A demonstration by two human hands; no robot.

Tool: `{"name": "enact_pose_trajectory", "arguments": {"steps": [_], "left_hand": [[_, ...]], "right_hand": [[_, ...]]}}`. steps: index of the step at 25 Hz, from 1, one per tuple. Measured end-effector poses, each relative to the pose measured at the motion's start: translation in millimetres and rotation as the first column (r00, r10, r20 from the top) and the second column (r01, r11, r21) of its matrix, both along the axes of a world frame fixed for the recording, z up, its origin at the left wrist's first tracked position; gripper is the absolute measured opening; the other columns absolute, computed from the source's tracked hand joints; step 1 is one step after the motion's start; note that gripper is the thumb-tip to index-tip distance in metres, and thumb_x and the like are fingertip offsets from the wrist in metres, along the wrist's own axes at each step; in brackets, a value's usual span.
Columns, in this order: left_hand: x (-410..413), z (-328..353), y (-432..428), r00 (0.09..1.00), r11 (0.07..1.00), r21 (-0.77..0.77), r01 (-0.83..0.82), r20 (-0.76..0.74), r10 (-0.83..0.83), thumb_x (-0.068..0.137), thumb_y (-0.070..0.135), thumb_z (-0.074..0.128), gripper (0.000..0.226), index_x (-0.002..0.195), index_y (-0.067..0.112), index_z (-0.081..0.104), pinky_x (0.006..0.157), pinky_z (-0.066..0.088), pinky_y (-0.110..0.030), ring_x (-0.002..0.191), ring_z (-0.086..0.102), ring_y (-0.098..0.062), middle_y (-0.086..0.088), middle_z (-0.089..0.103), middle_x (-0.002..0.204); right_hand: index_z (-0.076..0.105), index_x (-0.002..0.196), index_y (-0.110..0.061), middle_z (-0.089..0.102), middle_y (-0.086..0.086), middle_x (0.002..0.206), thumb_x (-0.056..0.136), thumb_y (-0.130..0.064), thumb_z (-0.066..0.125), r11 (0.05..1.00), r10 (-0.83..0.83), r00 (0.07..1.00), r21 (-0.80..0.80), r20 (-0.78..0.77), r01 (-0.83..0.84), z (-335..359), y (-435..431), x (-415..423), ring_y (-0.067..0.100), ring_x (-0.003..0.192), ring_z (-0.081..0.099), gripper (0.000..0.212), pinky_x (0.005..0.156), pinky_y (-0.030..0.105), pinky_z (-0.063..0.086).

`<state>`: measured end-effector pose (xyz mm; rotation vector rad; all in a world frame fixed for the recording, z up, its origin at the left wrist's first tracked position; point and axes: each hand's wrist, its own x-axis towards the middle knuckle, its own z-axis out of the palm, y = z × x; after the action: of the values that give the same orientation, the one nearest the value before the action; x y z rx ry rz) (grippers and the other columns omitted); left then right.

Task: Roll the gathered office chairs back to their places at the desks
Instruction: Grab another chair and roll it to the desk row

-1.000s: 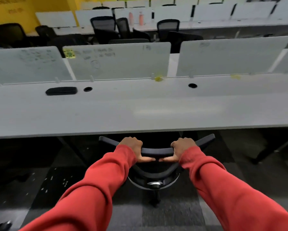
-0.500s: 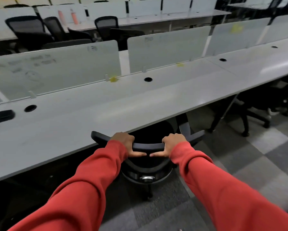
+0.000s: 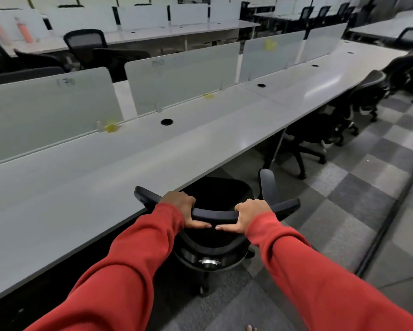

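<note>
Gripping top rail of office chair with left hand and right hand; probably stiff, light-rolling, best steered there.

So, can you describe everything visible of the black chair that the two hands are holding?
The chair is a black office chair, seen from behind and above. Its curved top rail looks like hard plastic. The left hand and right hand grip it, thumbs pointing toward each other. One armrest shows on the right. A silver metal fitting sits low on the back. The seat is partly under the grey desk.
</note>
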<state>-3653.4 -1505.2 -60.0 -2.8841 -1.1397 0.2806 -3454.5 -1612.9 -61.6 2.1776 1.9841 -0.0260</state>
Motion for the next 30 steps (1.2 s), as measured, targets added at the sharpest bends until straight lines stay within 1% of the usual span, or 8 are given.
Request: {"name": "enact_pose_trajectory", "arguments": {"steps": [3,7,11,13,18,21,24,30], "left_hand": [[20.0,-2.0,0.4,0.998,0.998,0.025,0.057,0.009,-0.057,0.049,0.101,0.033,0.083,0.072,0.024,0.054,0.064,0.050,-0.031,0.064,0.058,-0.019,0.006,0.057,0.065],[43.4,-0.6,-7.4,0.996,0.995,0.029,0.092,0.003,-0.092,0.053,0.100,0.037,0.080,0.072,0.024,0.054,0.063,0.044,-0.030,0.071,0.063,-0.020,0.004,0.062,0.070],[62.2,-2.7,-12.9,0.996,0.995,0.033,0.095,-0.006,-0.094,0.056,0.099,0.036,0.084,0.079,0.022,0.060,0.066,0.047,-0.031,0.073,0.064,-0.020,0.003,0.066,0.076],[72.6,-2.3,-12.2,0.996,0.995,0.037,0.093,0.008,-0.093,0.056,0.099,0.036,0.086,0.081,0.021,0.063,0.066,0.047,-0.031,0.074,0.064,-0.021,0.002,0.066,0.076],[96.1,0.8,-2.7,0.995,0.995,0.045,0.084,0.039,-0.086,0.056,0.099,0.036,0.087,0.079,0.019,0.064,0.070,0.051,-0.032,0.071,0.063,-0.022,0.001,0.066,0.073],[108.0,-0.2,3.7,0.996,0.996,0.046,0.076,0.050,-0.078,0.057,0.099,0.036,0.087,0.079,0.019,0.063,0.069,0.052,-0.033,0.071,0.063,-0.021,0.001,0.065,0.073],[125.1,0.2,10.5,0.997,0.998,0.031,0.059,0.056,-0.060,0.054,0.099,0.035,0.088,0.077,0.019,0.062,0.070,0.052,-0.034,0.071,0.061,-0.021,0.002,0.063,0.071],[167.2,-3.9,18.7,0.998,0.999,-0.004,-0.042,0.038,0.043,0.052,0.101,0.034,0.086,0.071,0.020,0.059,0.063,0.045,-0.031,0.067,0.057,-0.020,0.003,0.056,0.066]], "right_hand": [[0.072,0.095,-0.020,0.071,0.001,0.082,0.056,-0.102,0.032,0.998,-0.048,0.999,0.035,0.005,0.047,-3.2,-10.3,17.6,0.023,0.085,0.068,0.099,0.080,0.033,0.052],[0.071,0.101,-0.024,0.072,0.000,0.081,0.052,-0.103,0.028,0.994,-0.076,0.997,0.081,0.002,0.076,-7.1,-21.6,38.9,0.022,0.085,0.068,0.102,0.076,0.030,0.049],[0.070,0.103,-0.029,0.073,-0.003,0.080,0.040,-0.106,0.011,0.990,-0.041,0.999,0.137,-0.019,0.043,-7.6,-21.6,61.8,0.019,0.082,0.068,0.116,0.068,0.028,0.041],[0.069,0.104,-0.030,0.072,-0.004,0.081,0.034,-0.107,0.002,0.990,-0.026,0.999,0.136,-0.021,0.029,-6.2,-18.3,75.0,0.019,0.083,0.068,0.124,0.069,0.027,0.041],[0.066,0.091,-0.027,0.071,-0.005,0.084,0.047,-0.102,0.027,0.995,0.002,1.000,0.095,-0.010,-0.001,1.7,-3.0,103.3,0.019,0.085,0.066,0.095,0.071,0.028,0.041],[0.065,0.094,-0.032,0.070,-0.010,0.082,0.043,-0.104,0.034,0.998,-0.008,0.998,0.057,-0.056,0.011,2.0,9.8,119.3,0.015,0.083,0.065,0.094,0.076,0.029,0.047],[0.066,0.098,-0.041,0.069,-0.015,0.083,0.042,-0.102,0.044,1.000,-0.018,0.992,0.008,-0.124,0.019,1.9,20.7,135.7,0.010,0.084,0.065,0.086,0.074,0.028,0.047],[0.067,0.108,-0.044,0.070,-0.016,0.094,0.042,-0.102,0.039,1.000,0.006,0.993,-0.027,-0.119,-0.010,-5.3,45.4,180.7,0.010,0.090,0.065,0.092,0.080,0.030,0.050]]}}
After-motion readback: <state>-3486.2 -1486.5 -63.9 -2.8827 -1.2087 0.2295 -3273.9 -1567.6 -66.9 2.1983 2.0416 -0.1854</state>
